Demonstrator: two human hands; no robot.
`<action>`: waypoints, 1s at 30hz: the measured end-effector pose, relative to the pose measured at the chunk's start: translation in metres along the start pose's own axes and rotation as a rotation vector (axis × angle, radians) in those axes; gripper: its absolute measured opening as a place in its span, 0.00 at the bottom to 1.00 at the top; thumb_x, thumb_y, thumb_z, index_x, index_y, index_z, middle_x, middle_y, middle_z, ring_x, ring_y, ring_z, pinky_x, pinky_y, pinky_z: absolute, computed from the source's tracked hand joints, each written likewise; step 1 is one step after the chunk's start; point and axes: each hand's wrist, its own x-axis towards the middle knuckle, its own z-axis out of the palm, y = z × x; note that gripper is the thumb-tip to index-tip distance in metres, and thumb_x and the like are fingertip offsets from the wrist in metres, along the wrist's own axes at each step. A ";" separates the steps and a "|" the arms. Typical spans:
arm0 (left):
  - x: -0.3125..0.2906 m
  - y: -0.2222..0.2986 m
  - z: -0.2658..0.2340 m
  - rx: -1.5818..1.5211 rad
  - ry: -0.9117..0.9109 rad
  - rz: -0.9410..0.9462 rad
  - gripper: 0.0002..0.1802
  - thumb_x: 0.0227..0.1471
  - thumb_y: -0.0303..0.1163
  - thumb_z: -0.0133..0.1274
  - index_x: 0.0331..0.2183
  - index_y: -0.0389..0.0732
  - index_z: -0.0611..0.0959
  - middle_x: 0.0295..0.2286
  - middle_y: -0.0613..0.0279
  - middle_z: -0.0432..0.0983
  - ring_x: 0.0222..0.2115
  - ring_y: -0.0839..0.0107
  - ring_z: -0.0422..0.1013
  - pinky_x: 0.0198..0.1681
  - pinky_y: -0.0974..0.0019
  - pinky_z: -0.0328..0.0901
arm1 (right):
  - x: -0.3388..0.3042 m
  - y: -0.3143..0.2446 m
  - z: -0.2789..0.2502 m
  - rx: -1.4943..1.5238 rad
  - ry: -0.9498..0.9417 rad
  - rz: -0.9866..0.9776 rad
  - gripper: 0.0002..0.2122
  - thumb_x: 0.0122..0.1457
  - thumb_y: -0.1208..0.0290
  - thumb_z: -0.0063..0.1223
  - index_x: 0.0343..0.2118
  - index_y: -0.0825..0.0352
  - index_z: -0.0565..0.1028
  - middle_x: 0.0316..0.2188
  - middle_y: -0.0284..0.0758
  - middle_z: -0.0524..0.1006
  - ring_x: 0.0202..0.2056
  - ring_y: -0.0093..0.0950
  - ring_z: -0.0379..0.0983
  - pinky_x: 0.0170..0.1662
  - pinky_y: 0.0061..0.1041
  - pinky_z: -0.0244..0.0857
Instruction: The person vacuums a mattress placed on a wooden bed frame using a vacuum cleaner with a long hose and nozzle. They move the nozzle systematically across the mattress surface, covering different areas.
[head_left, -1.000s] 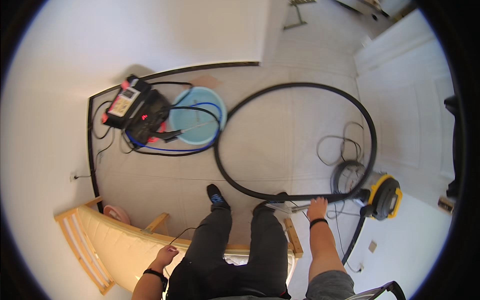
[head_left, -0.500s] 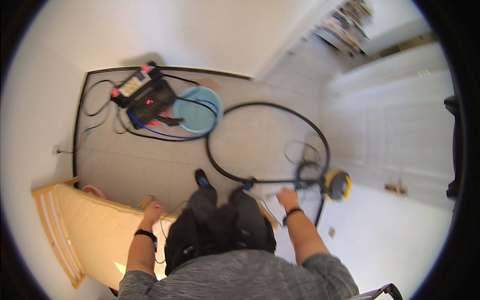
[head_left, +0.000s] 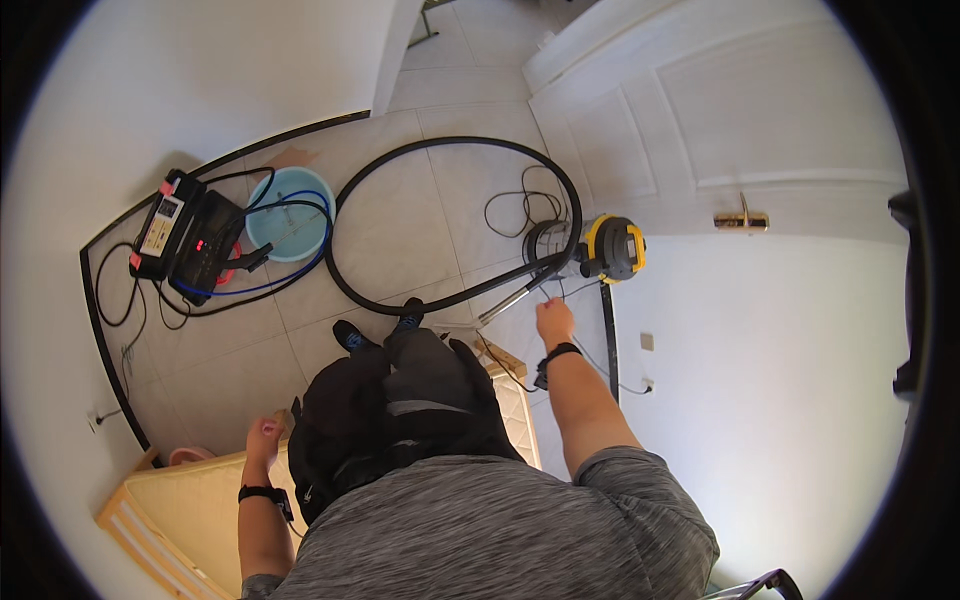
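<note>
My left hand (head_left: 265, 437) hangs over the cream mattress (head_left: 225, 500) at the lower left, its fingers curled in loosely, with nothing visible in them. My right hand (head_left: 555, 322) is held out at the right as a closed fist, and no object shows in it. Just beyond that fist lies a metal vacuum tube (head_left: 505, 305), apart from it as far as I can see. The tube joins a thick black hose (head_left: 450, 142) looped widely on the floor. A yellow and black vacuum cleaner (head_left: 615, 248) stands past my right hand.
At the far left a black machine (head_left: 195, 240) with red lit digits sits beside a light blue basin (head_left: 290, 250). Blue and black hoses run between them. Cables trail to wall sockets. A white panelled door (head_left: 720, 110) stands at the right. A pink basin (head_left: 190, 455) is near the bed.
My view has swung to the right, so the machine, basin and vacuum cleaner sit further left in it. Both hands remain curled. My feet appear to have shifted.
</note>
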 end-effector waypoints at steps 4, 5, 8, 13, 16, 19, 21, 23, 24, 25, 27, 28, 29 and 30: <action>-0.015 0.020 -0.020 0.105 -0.025 -0.030 0.18 0.48 0.36 0.61 0.39 0.35 0.80 0.33 0.52 0.80 0.36 0.62 0.77 0.42 0.63 0.69 | 0.030 -0.054 0.020 0.184 0.082 -0.111 0.13 0.56 0.59 0.50 0.33 0.64 0.77 0.33 0.44 0.80 0.39 0.45 0.77 0.42 0.43 0.69; -0.017 0.027 -0.024 0.111 -0.020 -0.029 0.18 0.48 0.36 0.61 0.39 0.35 0.80 0.33 0.52 0.80 0.36 0.62 0.77 0.42 0.63 0.69 | 0.044 -0.073 0.016 0.238 0.117 -0.170 0.13 0.56 0.59 0.51 0.32 0.65 0.77 0.32 0.44 0.80 0.38 0.45 0.77 0.41 0.44 0.69; -0.020 0.048 -0.029 0.048 0.006 -0.040 0.17 0.49 0.34 0.61 0.39 0.35 0.80 0.33 0.54 0.80 0.36 0.65 0.76 0.43 0.64 0.68 | 0.094 -0.128 -0.008 0.332 0.219 -0.485 0.13 0.56 0.59 0.52 0.30 0.65 0.76 0.30 0.45 0.79 0.35 0.47 0.76 0.40 0.44 0.68; -0.038 0.073 -0.019 -0.109 0.048 -0.082 0.15 0.50 0.32 0.60 0.39 0.35 0.80 0.33 0.58 0.79 0.37 0.68 0.74 0.44 0.66 0.67 | 0.132 -0.125 -0.009 0.227 0.080 -0.480 0.13 0.56 0.58 0.53 0.31 0.65 0.76 0.31 0.43 0.80 0.38 0.44 0.76 0.40 0.45 0.68; -0.056 0.080 -0.005 -0.041 0.023 -0.148 0.14 0.50 0.32 0.60 0.38 0.35 0.79 0.33 0.58 0.79 0.37 0.67 0.74 0.44 0.66 0.67 | 0.131 -0.069 0.029 -0.050 -0.153 -0.384 0.15 0.55 0.56 0.54 0.35 0.65 0.76 0.36 0.43 0.80 0.42 0.43 0.76 0.43 0.45 0.70; -0.066 0.089 0.003 0.059 -0.022 -0.231 0.15 0.50 0.32 0.60 0.38 0.35 0.79 0.33 0.57 0.79 0.37 0.67 0.74 0.44 0.65 0.67 | 0.107 -0.009 0.082 -0.315 -0.738 -0.344 0.26 0.50 0.51 0.60 0.49 0.62 0.77 0.47 0.45 0.78 0.50 0.44 0.74 0.52 0.43 0.69; -0.066 0.097 0.005 0.110 -0.044 -0.237 0.15 0.49 0.32 0.60 0.39 0.35 0.79 0.33 0.56 0.78 0.37 0.67 0.74 0.44 0.65 0.67 | 0.073 0.038 0.110 -0.322 -0.985 -0.288 0.24 0.50 0.53 0.61 0.49 0.58 0.79 0.52 0.43 0.76 0.55 0.41 0.71 0.56 0.42 0.66; -0.063 0.107 0.003 0.119 -0.060 -0.240 0.15 0.50 0.32 0.59 0.39 0.35 0.79 0.31 0.56 0.78 0.35 0.67 0.74 0.43 0.65 0.68 | 0.036 0.076 0.136 -0.382 -1.105 -0.299 0.26 0.47 0.53 0.64 0.47 0.64 0.80 0.50 0.43 0.77 0.52 0.40 0.74 0.54 0.40 0.68; -0.059 0.112 0.001 0.122 -0.065 -0.242 0.15 0.50 0.32 0.59 0.39 0.35 0.79 0.31 0.57 0.78 0.35 0.67 0.74 0.42 0.66 0.68 | 0.023 0.090 0.150 -0.398 -1.234 -0.179 0.29 0.47 0.50 0.64 0.50 0.64 0.78 0.53 0.41 0.76 0.54 0.41 0.72 0.55 0.39 0.66; -0.055 0.116 0.000 0.129 -0.072 -0.250 0.14 0.50 0.31 0.59 0.39 0.35 0.79 0.30 0.57 0.78 0.34 0.67 0.74 0.42 0.66 0.68 | 0.014 0.099 0.166 -0.424 -1.298 -0.106 0.31 0.48 0.49 0.64 0.53 0.63 0.77 0.55 0.40 0.74 0.56 0.41 0.70 0.57 0.41 0.65; -0.043 0.119 -0.002 0.062 -0.081 -0.272 0.13 0.50 0.31 0.58 0.39 0.36 0.80 0.29 0.58 0.78 0.32 0.69 0.74 0.39 0.67 0.68 | 0.002 0.117 0.194 -0.344 -1.418 0.046 0.30 0.50 0.49 0.63 0.53 0.63 0.76 0.56 0.39 0.73 0.57 0.41 0.69 0.58 0.43 0.63; -0.037 0.119 -0.004 0.080 -0.090 -0.280 0.13 0.50 0.30 0.58 0.39 0.36 0.80 0.29 0.59 0.78 0.31 0.70 0.74 0.39 0.68 0.68 | 0.002 0.123 0.208 -0.336 -1.435 0.068 0.30 0.50 0.50 0.64 0.54 0.62 0.76 0.58 0.38 0.72 0.58 0.40 0.68 0.59 0.44 0.62; -0.030 0.118 -0.006 0.101 -0.103 -0.295 0.13 0.50 0.30 0.57 0.39 0.36 0.80 0.29 0.59 0.78 0.31 0.70 0.74 0.38 0.68 0.68 | -0.002 0.128 0.221 -0.348 -1.446 0.107 0.30 0.50 0.50 0.64 0.54 0.61 0.76 0.59 0.37 0.71 0.59 0.40 0.67 0.59 0.45 0.61; -0.023 0.114 -0.008 0.165 -0.094 -0.323 0.12 0.50 0.29 0.58 0.38 0.36 0.79 0.28 0.60 0.77 0.31 0.71 0.73 0.38 0.68 0.68 | -0.007 0.132 0.234 -0.361 -1.360 0.173 0.30 0.50 0.51 0.64 0.55 0.60 0.75 0.59 0.36 0.70 0.60 0.39 0.65 0.60 0.46 0.60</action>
